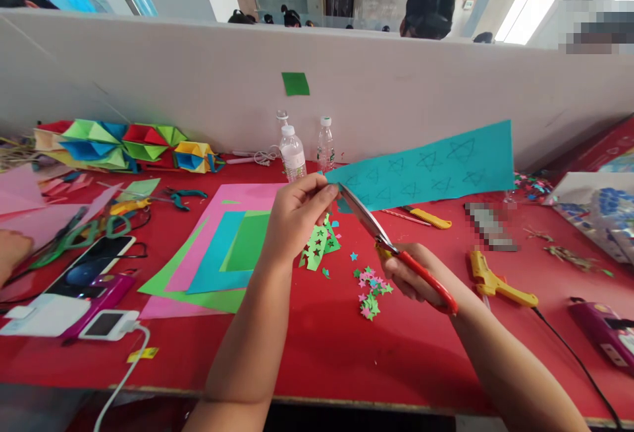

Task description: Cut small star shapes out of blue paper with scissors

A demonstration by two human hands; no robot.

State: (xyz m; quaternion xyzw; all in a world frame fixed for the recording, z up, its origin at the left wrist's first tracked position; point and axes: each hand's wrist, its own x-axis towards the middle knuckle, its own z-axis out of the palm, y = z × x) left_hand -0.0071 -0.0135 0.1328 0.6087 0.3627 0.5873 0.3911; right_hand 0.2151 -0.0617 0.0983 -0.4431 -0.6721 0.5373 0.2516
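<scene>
My left hand (302,211) pinches the left end of a long blue paper strip (436,164), held up above the table. Rows of stars are drawn on the strip in dark lines. In my right hand (416,270) are scissors (369,220) with red handles, their blades at the strip's left end beside my left fingertips. Whether the blades are parted there is hard to make out. Below lies a small heap of cut pink, green and blue stars (371,293). Green paper scraps (314,247) with star-shaped holes lie partly behind my left hand.
Stacked coloured sheets (208,270) lie left on the red table (327,359). A yellow glue gun (495,283), with its cable, and a yellow cutter knife (428,217) lie right. Plastic bottles (293,154) stand by the white partition (198,75). Another person's hand (12,253) is at far left.
</scene>
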